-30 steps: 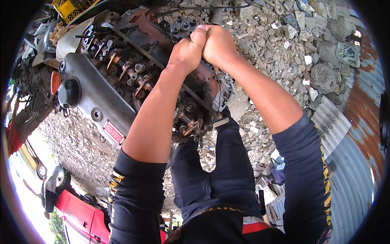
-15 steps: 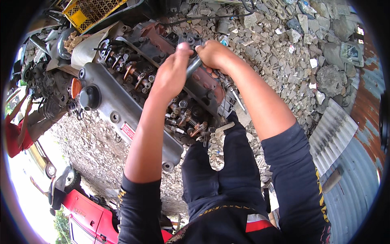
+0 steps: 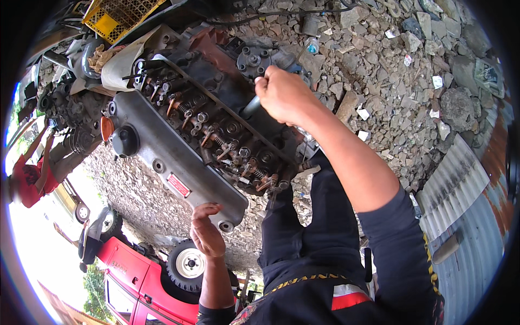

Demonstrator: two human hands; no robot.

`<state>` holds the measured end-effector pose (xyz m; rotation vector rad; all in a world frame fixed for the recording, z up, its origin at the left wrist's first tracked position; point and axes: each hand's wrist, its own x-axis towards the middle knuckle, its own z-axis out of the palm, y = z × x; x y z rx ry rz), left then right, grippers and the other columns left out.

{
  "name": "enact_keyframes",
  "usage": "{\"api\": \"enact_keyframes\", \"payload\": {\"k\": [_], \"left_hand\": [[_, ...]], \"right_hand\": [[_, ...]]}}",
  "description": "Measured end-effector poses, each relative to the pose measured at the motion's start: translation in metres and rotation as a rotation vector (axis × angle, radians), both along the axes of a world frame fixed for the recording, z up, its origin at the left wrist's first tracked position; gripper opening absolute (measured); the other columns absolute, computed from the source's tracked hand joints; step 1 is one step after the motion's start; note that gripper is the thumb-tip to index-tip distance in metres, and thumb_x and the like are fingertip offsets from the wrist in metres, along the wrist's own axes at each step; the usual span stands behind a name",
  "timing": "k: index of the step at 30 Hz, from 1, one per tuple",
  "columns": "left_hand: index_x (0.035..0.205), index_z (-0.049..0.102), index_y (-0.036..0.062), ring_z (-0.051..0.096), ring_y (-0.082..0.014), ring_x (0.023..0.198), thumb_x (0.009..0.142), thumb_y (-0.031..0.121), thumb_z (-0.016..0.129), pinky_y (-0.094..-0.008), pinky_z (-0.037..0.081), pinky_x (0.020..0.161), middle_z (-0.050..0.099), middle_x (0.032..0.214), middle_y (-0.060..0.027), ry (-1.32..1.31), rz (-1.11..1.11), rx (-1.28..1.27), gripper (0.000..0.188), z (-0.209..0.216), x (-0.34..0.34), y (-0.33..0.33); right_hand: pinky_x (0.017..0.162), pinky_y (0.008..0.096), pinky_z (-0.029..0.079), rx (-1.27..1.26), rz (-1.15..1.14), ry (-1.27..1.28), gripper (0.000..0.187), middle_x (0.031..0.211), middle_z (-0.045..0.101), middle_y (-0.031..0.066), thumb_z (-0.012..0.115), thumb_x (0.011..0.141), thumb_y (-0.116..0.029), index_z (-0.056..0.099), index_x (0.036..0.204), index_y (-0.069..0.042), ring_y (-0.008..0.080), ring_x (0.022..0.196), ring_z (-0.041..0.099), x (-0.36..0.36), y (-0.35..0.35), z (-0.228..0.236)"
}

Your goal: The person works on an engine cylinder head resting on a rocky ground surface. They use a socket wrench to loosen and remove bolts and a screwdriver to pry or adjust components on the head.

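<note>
My right hand (image 3: pixel 287 97) is closed around a grey metal tube-shaped tool (image 3: pixel 251 107). It is above the far side of an engine's cylinder head (image 3: pixel 216 135), whose rocker arms and springs lie exposed. Much of the tool is hidden by the fist, so its exact kind does not show. My left hand (image 3: pixel 207 232) is raised beside the near end of the valve cover (image 3: pixel 208 181), fingers loosely bent and nothing in it. The cover is long and dark grey, with a black filler cap (image 3: pixel 125 141), and lies along the left side of the head.
Loose stones (image 3: pixel 374 81) cover the ground. A yellow crate (image 3: pixel 116 24) is at the far left. Beyond the cover, a person in a red shirt (image 3: pixel 35 176) handles other engine parts. A red vehicle (image 3: pixel 130 276) stands lower left; corrugated metal sheets (image 3: pixel 476 244) lie at right.
My left hand has left the tool area and drawn back toward me, down to the cover's near end. My right hand, still round the tool, has shifted slightly right and nearer.
</note>
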<state>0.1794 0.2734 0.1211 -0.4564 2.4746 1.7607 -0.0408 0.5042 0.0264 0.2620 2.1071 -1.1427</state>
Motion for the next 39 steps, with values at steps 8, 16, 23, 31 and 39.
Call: {"api": "enact_keyframes", "payload": {"k": [8, 16, 23, 31, 39], "left_hand": [[0.095, 0.057, -0.0024, 0.059, -0.0272, 0.086, 0.104, 0.039, 0.026, -0.0384, 0.047, 0.08, 0.056, 0.094, -0.0167, -0.11, 0.123, 0.235, 0.052, -0.004, 0.001, 0.038], [0.097, 0.062, -0.0038, 0.059, -0.0214, 0.091, 0.105, 0.035, 0.026, -0.0332, 0.045, 0.083, 0.065, 0.097, -0.0157, -0.475, -0.012, 0.266, 0.054, -0.013, 0.056, 0.071], [0.104, 0.058, -0.0054, 0.06, -0.0216, 0.091, 0.104, 0.04, 0.024, -0.0335, 0.045, 0.082, 0.064, 0.101, -0.0173, -0.661, 0.089, 0.368, 0.057, -0.023, 0.065, 0.073], [0.099, 0.058, -0.0079, 0.06, -0.0238, 0.091, 0.103, 0.045, 0.021, -0.0353, 0.043, 0.082, 0.062, 0.102, -0.018, -0.821, 0.135, 0.41, 0.064, -0.024, 0.052, 0.085], [0.107, 0.056, -0.006, 0.06, -0.0222, 0.092, 0.103, 0.045, 0.024, -0.0338, 0.043, 0.082, 0.063, 0.104, -0.0168, -0.839, 0.075, 0.461, 0.061, -0.021, 0.046, 0.074]], "right_hand": [[0.043, 0.0354, 0.044, -0.105, 0.052, -0.086, 0.035, 0.052, 0.054, 0.0086, 0.04, 0.099, -0.028, 0.053, 0.1, 0.004, 0.0196, 0.039, 0.053, -0.026, 0.039, 0.025], [0.047, 0.0368, 0.048, -0.218, -0.105, -0.208, 0.037, 0.051, 0.057, 0.0102, 0.036, 0.099, -0.027, 0.053, 0.097, 0.006, 0.0239, 0.041, 0.056, -0.027, 0.056, 0.009], [0.04, 0.032, 0.046, -0.252, -0.08, -0.387, 0.034, 0.056, 0.054, 0.0063, 0.039, 0.099, -0.026, 0.055, 0.103, 0.003, 0.0174, 0.043, 0.056, -0.035, 0.046, 0.003], [0.043, 0.0329, 0.049, -0.28, -0.082, -0.528, 0.038, 0.067, 0.058, 0.0096, 0.037, 0.1, -0.028, 0.051, 0.095, 0.006, 0.0187, 0.048, 0.06, -0.036, 0.025, -0.008], [0.044, 0.0388, 0.048, -0.461, -0.306, -0.691, 0.025, 0.073, 0.057, 0.0162, 0.041, 0.088, -0.015, 0.051, 0.09, 0.008, 0.0253, 0.056, 0.062, -0.041, 0.019, 0.001]]}}
